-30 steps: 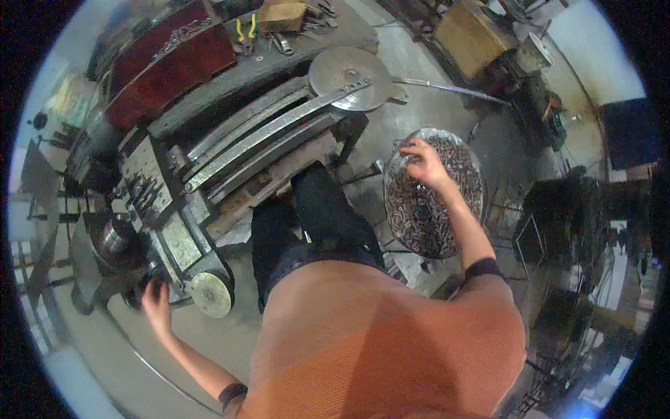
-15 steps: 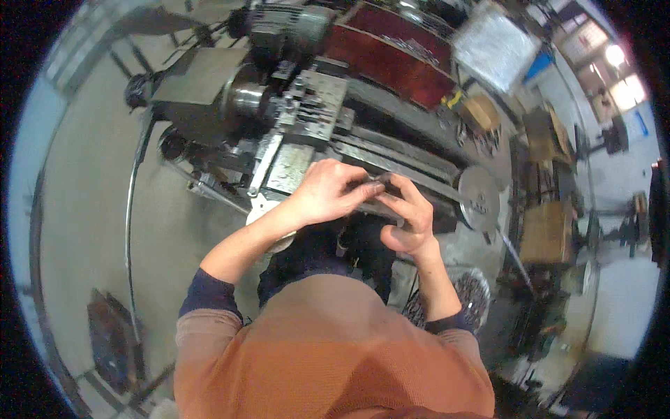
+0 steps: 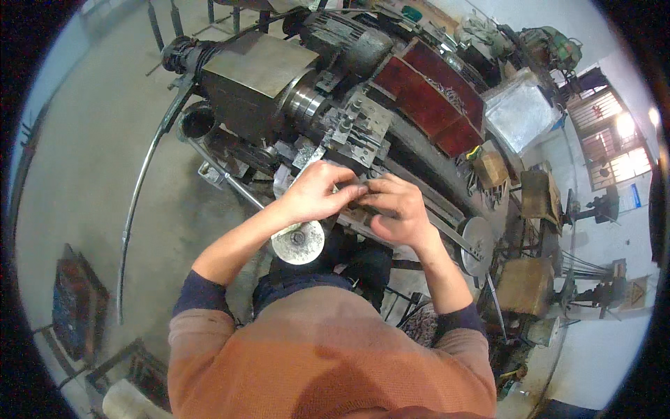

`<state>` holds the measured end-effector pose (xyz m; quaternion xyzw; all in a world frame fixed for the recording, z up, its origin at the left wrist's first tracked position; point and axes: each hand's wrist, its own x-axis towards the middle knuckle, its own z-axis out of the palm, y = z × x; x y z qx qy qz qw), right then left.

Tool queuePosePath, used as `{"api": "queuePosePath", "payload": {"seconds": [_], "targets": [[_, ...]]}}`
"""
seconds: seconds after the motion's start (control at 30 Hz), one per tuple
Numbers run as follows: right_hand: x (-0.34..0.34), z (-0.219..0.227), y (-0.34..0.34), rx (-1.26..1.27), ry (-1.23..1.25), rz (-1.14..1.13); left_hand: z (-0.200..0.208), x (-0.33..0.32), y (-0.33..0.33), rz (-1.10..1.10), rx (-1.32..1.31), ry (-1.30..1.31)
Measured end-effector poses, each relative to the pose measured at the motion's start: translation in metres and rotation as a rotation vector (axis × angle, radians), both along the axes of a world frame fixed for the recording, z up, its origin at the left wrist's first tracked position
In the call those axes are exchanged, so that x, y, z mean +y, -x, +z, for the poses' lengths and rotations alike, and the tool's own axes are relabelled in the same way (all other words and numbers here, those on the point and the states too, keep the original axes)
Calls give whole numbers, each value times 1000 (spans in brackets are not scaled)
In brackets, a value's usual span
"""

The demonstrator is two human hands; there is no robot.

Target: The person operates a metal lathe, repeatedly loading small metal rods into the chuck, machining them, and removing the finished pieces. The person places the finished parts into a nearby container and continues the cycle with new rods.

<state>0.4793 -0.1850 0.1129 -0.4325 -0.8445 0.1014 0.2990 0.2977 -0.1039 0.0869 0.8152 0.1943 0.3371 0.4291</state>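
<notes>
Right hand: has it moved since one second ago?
Yes: the right hand has moved leftward, from above the metal parts to beside the left hand at the lathe.

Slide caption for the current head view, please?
Bare left hand and bare right hand, fingertips close together, at a grey metal lathe; dark-red rectangular box beyond.

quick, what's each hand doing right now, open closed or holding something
Left hand: curled; cannot tell whether it holds anything.
Right hand: partly curled; cannot tell either.
</notes>
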Motion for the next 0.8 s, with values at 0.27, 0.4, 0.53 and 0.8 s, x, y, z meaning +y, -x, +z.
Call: {"api": "queuePosePath", "payload": {"seconds": [0.27, 0.4, 0.53, 0.8], "targets": [[104, 10, 26, -420, -49, -148, 11, 62, 94, 374, 217, -337], [162, -12, 29, -749, 82, -386, 15, 78, 187, 747, 380, -352], [177, -20, 29, -693, 209, -426, -8, 72, 284, 1012, 738, -414], [186, -19, 29, -577, 273, -314, -40, 14, 327, 1042, 813, 10]]}}
